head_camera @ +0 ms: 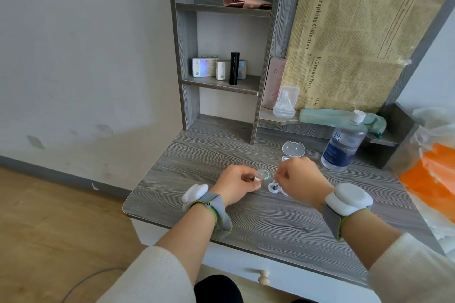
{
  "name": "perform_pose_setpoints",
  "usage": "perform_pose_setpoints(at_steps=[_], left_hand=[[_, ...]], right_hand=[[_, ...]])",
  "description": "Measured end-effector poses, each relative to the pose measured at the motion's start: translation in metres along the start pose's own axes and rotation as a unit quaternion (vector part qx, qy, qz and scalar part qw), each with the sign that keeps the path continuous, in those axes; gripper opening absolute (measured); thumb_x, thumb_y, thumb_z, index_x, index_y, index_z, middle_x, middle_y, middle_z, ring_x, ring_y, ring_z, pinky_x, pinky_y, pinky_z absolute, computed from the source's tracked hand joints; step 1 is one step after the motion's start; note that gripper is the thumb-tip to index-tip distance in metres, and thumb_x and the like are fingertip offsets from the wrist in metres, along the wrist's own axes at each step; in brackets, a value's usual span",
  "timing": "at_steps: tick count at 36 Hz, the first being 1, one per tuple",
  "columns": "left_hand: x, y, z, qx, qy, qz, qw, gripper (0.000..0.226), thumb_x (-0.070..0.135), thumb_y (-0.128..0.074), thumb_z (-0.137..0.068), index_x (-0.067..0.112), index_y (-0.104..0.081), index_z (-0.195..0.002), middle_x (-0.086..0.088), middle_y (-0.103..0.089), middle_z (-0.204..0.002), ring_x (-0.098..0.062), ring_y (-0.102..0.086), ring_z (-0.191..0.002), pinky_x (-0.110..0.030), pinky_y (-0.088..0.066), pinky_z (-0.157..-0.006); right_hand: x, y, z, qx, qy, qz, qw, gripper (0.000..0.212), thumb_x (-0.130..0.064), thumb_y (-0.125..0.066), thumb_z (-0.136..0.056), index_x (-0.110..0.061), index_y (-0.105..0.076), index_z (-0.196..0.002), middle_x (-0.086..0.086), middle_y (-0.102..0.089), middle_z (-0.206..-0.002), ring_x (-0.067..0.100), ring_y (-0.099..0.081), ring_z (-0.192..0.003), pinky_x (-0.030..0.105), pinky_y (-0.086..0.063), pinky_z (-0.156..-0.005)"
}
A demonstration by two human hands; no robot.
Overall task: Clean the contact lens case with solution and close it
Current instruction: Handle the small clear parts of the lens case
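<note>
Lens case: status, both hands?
Left hand pinching small round cap. Right hand over open lens case. Solution bottle capped, clear.

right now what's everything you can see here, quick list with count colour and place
desk: 1, grey woodgrain, under everything
shelf unit: 1, grey woodgrain, at desk's back
solution bottle: 1, clear with white cap and blue label, right of centre on the desk
clear lidded case: 1, transparent, lid up, behind the right hand
lens case: 1, white, on the desk between the hands
small cap: 1, clear greenish, at the left fingertips
boxes: 2 or more, white, middle shelf
black tube: 1, upright beside the boxes
green cloth: 1, low ledge behind the bottle
newspaper sheet: 1, yellowed, against the back
plastic bag: 1, clear over orange, far right
left hand: 1, holding the cap
right hand: 1, over the lens case
</note>
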State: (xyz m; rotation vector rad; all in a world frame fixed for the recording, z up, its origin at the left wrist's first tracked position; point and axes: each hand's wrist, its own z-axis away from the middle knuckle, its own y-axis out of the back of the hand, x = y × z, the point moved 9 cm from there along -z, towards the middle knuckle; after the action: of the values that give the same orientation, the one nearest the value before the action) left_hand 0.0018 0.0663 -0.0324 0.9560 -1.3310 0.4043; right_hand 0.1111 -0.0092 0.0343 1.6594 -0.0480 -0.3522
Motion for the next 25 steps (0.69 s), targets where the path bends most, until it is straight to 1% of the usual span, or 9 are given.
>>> perform_pose_setpoints(at_steps=[6, 11, 18, 21, 25], left_hand=[[-0.0007, -0.0001, 0.0000, 0.005, 0.004, 0.000, 1.000, 0.024, 0.011, -0.072, -0.080, 0.010, -0.073, -0.103, -0.016, -0.070, -0.103, -0.014, -0.057, -0.083, -0.039, -0.048, -0.095], [0.0001, 0.0003, 0.0005, 0.002, 0.001, 0.004, 1.000, 0.024, 0.010, -0.072, -0.080, 0.009, -0.072, -0.104, -0.007, -0.070, -0.096, -0.013, -0.059, -0.085, -0.036, -0.048, -0.094], [0.0001, 0.0008, -0.0004, 0.008, -0.004, -0.001, 1.000, 0.024, 0.010, -0.073, -0.079, 0.010, -0.072, -0.103, -0.016, -0.071, -0.104, -0.015, -0.059, -0.086, -0.039, -0.048, -0.095], [0.0002, 0.0010, -0.0006, 0.007, -0.005, -0.005, 1.000, 0.025, 0.010, -0.073, -0.079, 0.010, -0.073, -0.104, -0.014, -0.071, -0.105, -0.015, -0.061, -0.089, -0.039, -0.049, -0.097], [0.0007, 0.0005, -0.0007, 0.003, -0.011, -0.009, 1.000, 0.024, 0.010, -0.072, -0.080, 0.010, -0.073, -0.103, -0.014, -0.072, -0.103, -0.015, -0.061, -0.088, -0.040, -0.050, -0.095]], right_hand=[[-0.0026, -0.0048, 0.0014, -0.020, 0.003, 0.024, 1.000, 0.027, -0.023, -0.048, -0.087, -0.006, -0.070, -0.087, 0.011, -0.070, -0.087, 0.029, -0.063, -0.082, 0.039, -0.053, -0.078], [-0.0024, -0.0070, 0.0008, -0.023, -0.004, -0.001, 1.000, 0.025, -0.021, -0.050, -0.087, -0.008, -0.072, -0.088, 0.010, -0.071, -0.087, 0.027, -0.063, -0.083, 0.038, -0.053, -0.078], [0.0014, -0.0031, 0.0007, -0.009, -0.008, -0.006, 1.000, 0.023, -0.023, -0.051, -0.087, -0.013, -0.072, -0.089, 0.007, -0.071, -0.087, 0.026, -0.062, -0.083, 0.036, -0.053, -0.077], [0.0019, -0.0060, 0.0009, -0.018, -0.012, -0.009, 1.000, 0.023, -0.023, -0.051, -0.087, -0.011, -0.071, -0.086, 0.008, -0.070, -0.084, 0.026, -0.062, -0.080, 0.036, -0.054, -0.076], [0.0008, -0.0080, 0.0006, -0.014, -0.010, -0.018, 1.000, 0.024, -0.020, -0.052, -0.086, -0.007, -0.072, -0.087, 0.010, -0.071, -0.085, 0.027, -0.063, -0.082, 0.036, -0.054, -0.076]])
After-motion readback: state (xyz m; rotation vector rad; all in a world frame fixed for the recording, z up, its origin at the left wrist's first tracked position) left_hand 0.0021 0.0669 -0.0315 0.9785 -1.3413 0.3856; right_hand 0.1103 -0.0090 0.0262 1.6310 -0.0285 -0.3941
